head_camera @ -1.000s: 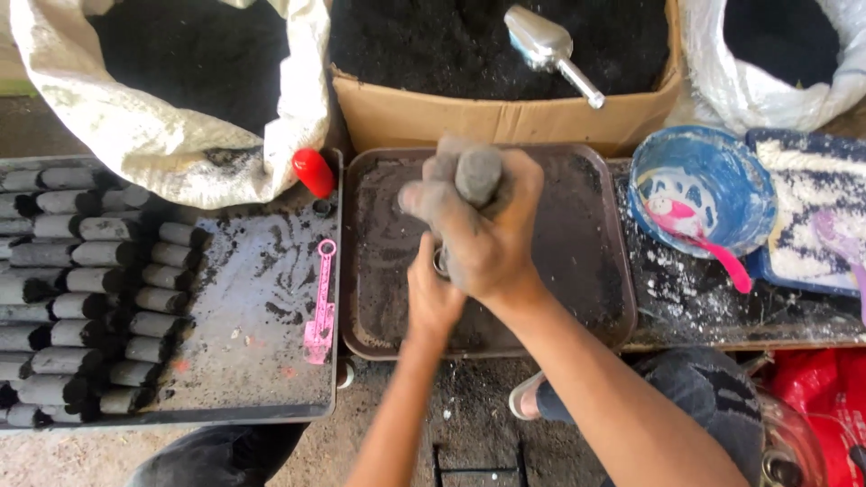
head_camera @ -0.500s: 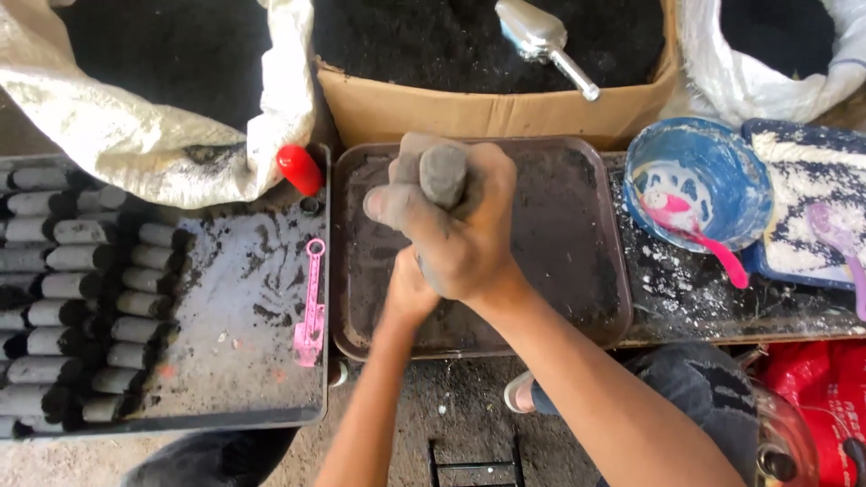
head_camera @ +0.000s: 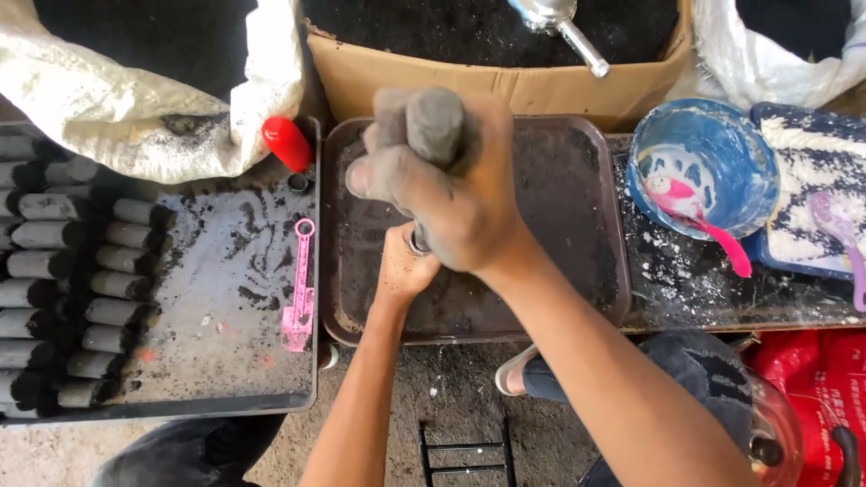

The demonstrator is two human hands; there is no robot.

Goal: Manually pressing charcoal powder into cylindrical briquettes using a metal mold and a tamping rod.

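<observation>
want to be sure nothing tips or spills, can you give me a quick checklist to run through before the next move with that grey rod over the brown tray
1. Right hand wrapped round top of grey rod: ok.
2. Left hand gripping lower down, under the right: ok.
3. Work sits over the brown tray, inside its rim: ok.
4. Rod's lower end and what it presses into: cannot tell, hidden by hands.
5. Pink tool lying on the left tray, apart from both hands: ok.
6. Blue bowl with pink spoon, clear of the right arm: ok.

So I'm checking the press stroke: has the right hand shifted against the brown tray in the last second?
Cannot tell: the right hand grips the grey rod over the brown tray, at about the same spot; only the camera has moved.
</observation>
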